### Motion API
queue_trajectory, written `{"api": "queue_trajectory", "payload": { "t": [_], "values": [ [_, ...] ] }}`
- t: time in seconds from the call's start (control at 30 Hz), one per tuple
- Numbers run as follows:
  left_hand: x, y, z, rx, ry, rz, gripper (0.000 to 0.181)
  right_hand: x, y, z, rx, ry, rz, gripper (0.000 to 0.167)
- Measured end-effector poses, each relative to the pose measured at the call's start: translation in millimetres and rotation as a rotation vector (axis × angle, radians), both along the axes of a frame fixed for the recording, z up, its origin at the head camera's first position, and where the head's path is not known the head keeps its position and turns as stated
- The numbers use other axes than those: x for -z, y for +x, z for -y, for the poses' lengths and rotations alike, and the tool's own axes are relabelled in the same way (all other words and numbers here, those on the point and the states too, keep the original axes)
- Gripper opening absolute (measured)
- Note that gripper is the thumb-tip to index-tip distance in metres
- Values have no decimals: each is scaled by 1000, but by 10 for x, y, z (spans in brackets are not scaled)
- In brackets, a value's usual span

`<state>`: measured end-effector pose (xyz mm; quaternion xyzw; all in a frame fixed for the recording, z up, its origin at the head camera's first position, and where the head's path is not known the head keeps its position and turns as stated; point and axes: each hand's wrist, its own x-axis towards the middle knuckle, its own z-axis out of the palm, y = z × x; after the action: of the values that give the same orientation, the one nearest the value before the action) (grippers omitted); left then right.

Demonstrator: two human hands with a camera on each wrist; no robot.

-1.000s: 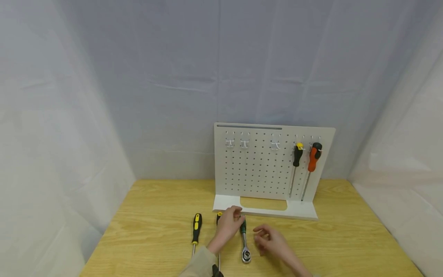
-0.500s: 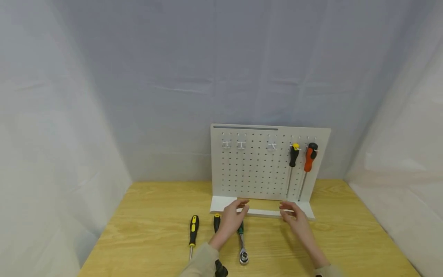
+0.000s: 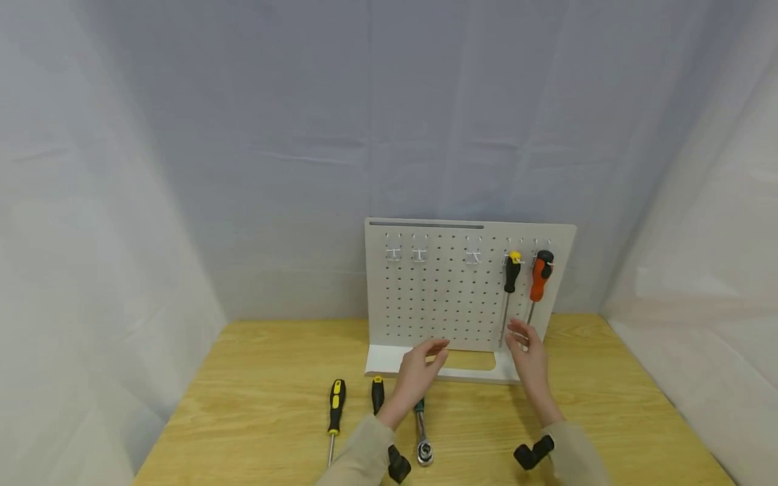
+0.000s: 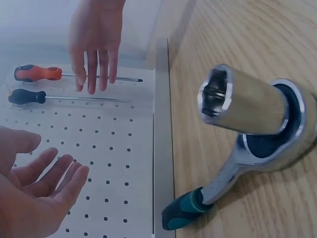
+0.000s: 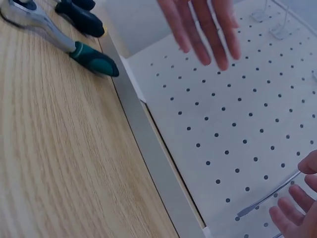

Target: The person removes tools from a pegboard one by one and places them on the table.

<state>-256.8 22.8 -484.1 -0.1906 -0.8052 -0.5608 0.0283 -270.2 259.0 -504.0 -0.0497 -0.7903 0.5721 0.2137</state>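
Note:
My left hand (image 3: 419, 374) hovers before the pegboard's base (image 3: 384, 358), fingers relaxed and holding nothing. My right hand (image 3: 530, 358) is raised at the board's lower right, its loose fingers near the shafts of two hanging screwdrivers. One has a black handle with a yellow end (image 3: 512, 275); the other has an orange and black handle (image 3: 538, 280). Behind the left forearm lies a socket ratchet (image 4: 252, 109) with a green and black grip, partly covered in the head view. In the right wrist view both hands show apart from the white pegboard (image 5: 198, 129).
Three clear hooks hang bare on the pegboard, such as the leftmost hook (image 3: 394, 251). On the wooden table (image 3: 273, 358) lie a black and yellow screwdriver (image 3: 337, 405) and another screwdriver (image 3: 377, 395) partly hidden by the left arm. White curtains surround the table.
My right hand has risen forward and right from the table to the hanging screwdrivers' shafts. My left hand has moved slightly forward and right from above the ratchet's grip. The tools stay put.

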Motion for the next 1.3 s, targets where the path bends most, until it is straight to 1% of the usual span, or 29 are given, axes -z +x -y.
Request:
{"api": "queue_trajectory", "payload": {
  "t": [0.17,0.37,0.47,0.63,0.8,0.93,1.0,1.13,1.3],
  "values": [
    [-42,-63,-87,1,11,4,29,59,-138,-41,10,-23,-38,40],
    [-87,-108,-183,17,16,-7,30,88,-221,-87,-4,-40,-18,42],
    [-113,-126,-234,24,18,-7,30,80,-240,-106,-6,-16,2,43],
    [-167,-167,-321,34,18,-2,31,54,-237,-121,-17,11,6,44],
    [-264,-237,-400,55,48,2,31,10,-190,-119,-14,9,-10,42],
    [-345,-331,-479,58,64,-13,32,-30,-134,-114,-6,34,-16,40],
    [-386,-386,-527,55,67,-31,31,-45,-109,-109,-11,40,-21,38],
    [-453,-491,-622,50,86,-47,29,-62,-77,-92,-38,9,-28,36],
    [-517,-616,-751,50,122,-21,29,-61,-64,-75,-72,-45,-36,33]
  ]
}}
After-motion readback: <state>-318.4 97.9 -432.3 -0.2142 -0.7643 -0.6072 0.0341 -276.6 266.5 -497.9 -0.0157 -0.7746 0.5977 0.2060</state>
